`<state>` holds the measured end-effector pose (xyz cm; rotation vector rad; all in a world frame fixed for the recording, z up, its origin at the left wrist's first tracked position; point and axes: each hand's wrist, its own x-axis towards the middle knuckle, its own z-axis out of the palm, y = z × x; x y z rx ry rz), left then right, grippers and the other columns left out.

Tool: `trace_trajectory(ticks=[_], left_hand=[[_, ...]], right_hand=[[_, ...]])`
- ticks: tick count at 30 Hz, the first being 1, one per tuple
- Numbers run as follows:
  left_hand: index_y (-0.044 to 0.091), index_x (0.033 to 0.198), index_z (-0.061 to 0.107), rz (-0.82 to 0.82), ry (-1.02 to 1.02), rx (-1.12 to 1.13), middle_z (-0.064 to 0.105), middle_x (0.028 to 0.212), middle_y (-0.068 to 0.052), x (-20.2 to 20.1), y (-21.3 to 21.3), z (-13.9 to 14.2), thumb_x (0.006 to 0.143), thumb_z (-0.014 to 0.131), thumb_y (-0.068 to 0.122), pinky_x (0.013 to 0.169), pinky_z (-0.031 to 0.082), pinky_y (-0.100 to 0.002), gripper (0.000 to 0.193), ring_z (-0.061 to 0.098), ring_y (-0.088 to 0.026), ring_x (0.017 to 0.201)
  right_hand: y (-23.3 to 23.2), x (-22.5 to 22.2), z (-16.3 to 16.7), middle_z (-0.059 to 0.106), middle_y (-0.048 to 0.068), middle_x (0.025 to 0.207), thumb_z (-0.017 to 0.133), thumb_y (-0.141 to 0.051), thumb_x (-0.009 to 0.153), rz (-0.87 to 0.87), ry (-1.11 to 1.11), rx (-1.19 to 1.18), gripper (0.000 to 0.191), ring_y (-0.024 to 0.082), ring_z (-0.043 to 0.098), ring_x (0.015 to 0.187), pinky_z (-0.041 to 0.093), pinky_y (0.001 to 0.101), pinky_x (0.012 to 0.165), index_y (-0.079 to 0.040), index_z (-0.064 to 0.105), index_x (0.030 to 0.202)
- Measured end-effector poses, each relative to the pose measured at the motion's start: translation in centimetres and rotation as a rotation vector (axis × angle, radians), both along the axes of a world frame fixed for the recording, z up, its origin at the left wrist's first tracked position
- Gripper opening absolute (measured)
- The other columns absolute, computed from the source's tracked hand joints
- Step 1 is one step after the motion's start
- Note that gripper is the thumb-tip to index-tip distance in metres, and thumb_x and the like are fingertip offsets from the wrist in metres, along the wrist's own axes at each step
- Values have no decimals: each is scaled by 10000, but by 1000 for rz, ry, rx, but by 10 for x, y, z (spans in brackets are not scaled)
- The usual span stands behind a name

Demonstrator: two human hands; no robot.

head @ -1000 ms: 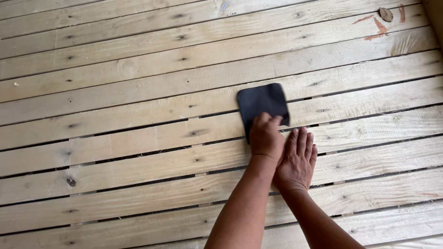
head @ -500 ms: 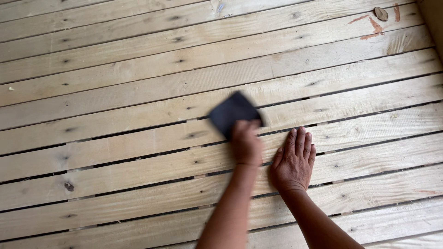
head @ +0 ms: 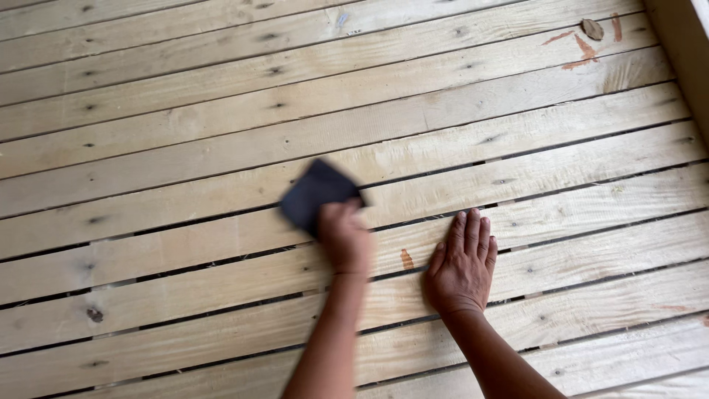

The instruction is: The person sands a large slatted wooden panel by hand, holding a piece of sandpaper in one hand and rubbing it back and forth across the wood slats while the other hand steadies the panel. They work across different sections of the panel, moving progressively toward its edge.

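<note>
My left hand (head: 344,238) grips a dark, square sheet of sandpaper (head: 314,193) and presses it on a pale wooden plank (head: 185,244); both are motion-blurred. My right hand (head: 462,264) lies flat, palm down and fingers together, on the slatted wooden surface to the right of the left hand, holding nothing. A small orange mark (head: 407,258) sits on the plank between the two hands.
The surface is made of long light planks with narrow gaps and dark knots (head: 94,315). Orange-red streaks (head: 583,52) and a brown knot (head: 591,29) mark the far right. A wooden edge board (head: 683,52) rises at the right side.
My left hand has slid the sandpaper leftward along the planks, away from my right hand. The right hand has stayed flat in about the same place.
</note>
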<state>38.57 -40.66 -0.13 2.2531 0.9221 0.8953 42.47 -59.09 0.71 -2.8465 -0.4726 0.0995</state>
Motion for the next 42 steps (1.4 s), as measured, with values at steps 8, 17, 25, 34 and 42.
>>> trace_trajectory(ticks=[8, 17, 25, 34, 42], left_hand=[[107, 991, 776, -352, 85, -166, 637, 994, -107, 32, -34, -2, 857, 619, -7, 843, 538, -413, 236, 632, -300, 957], [63, 935, 766, 54, 46, -34, 605, 889, -120, -7, 31, -5, 790, 593, -84, 813, 520, -407, 270, 609, -304, 883], [97, 1070, 769, -424, 212, -269, 651, 1031, -110, 29, -50, -8, 902, 587, -11, 852, 563, -380, 270, 650, -278, 951], [67, 966, 801, 308, 131, 78, 609, 854, -133, -55, 80, -13, 818, 685, -12, 748, 527, -389, 203, 619, -296, 794], [90, 980, 793, -276, 126, -183, 658, 943, -147, 70, -82, -6, 722, 729, 64, 827, 530, -449, 267, 634, -368, 928]], right_hand=[[-3, 2, -1, 162, 157, 1679, 326, -442, 992, 34, -65, 13, 739, 316, 86, 1556, 34, 473, 1244, -29, 225, 1596], [2, 2, 2, 174, 139, 1709, 308, -350, 1020, -13, -12, 39, 668, 300, 96, 1581, 51, 465, 1259, -55, 236, 1615], [-1, 2, 2, 167, 136, 1702, 321, -336, 1009, -1, 11, 2, 669, 302, 83, 1577, 41, 464, 1250, -52, 232, 1609], [8, 1, -16, 169, 160, 1706, 301, -317, 1032, 11, -24, 61, 655, 319, 83, 1583, 38, 467, 1261, -39, 223, 1620], [-37, 28, -21, 191, 117, 1717, 336, -366, 993, 376, 76, 27, 681, 304, 125, 1584, 69, 463, 1269, -76, 241, 1602]])
